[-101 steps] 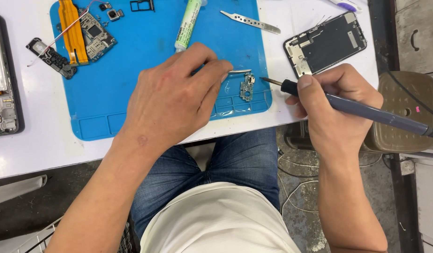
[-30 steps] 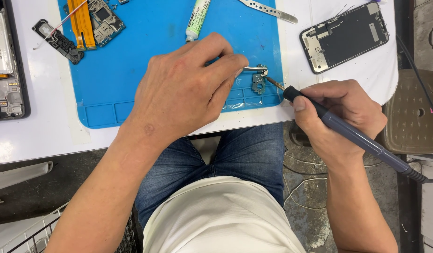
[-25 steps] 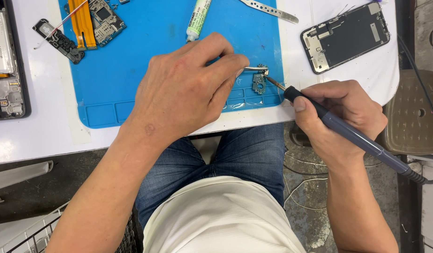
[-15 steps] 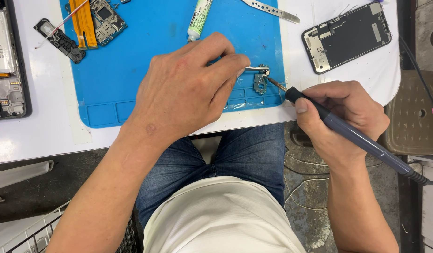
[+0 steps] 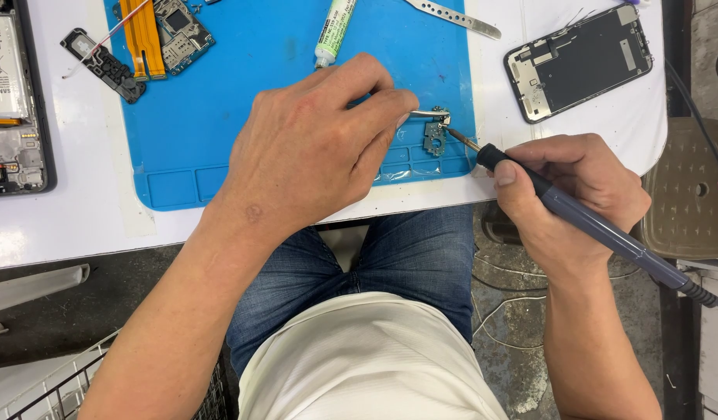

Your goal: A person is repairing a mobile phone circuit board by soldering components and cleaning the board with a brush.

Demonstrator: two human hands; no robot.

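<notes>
Now our left hand (image 5: pixel 312 148) pinches thin metal tweezers (image 5: pixel 430 114) on the small green circuit board (image 5: pixel 434 138) | board lies on blue silicone mat (image 5: pixel 242 117) | right hand (image 5: pixel 569 194) grips grey-handled soldering iron (image 5: pixel 576 218), tip touching board

The left forearm is extended diagonally from the lower left, bare to the wrist, and the left hand (image 5: pixel 316 144) is laid palm down with the back turned to the camera. Its fingers are curled forward and closed together toward the thumb in a pinch. The right forearm is raised from the lower right edge, and the right hand (image 5: pixel 576 194) is held lower, the wrist slightly bent. Its fingers are wrapped closed in a pen-like grip, with the thumb pressed along the top.
</notes>
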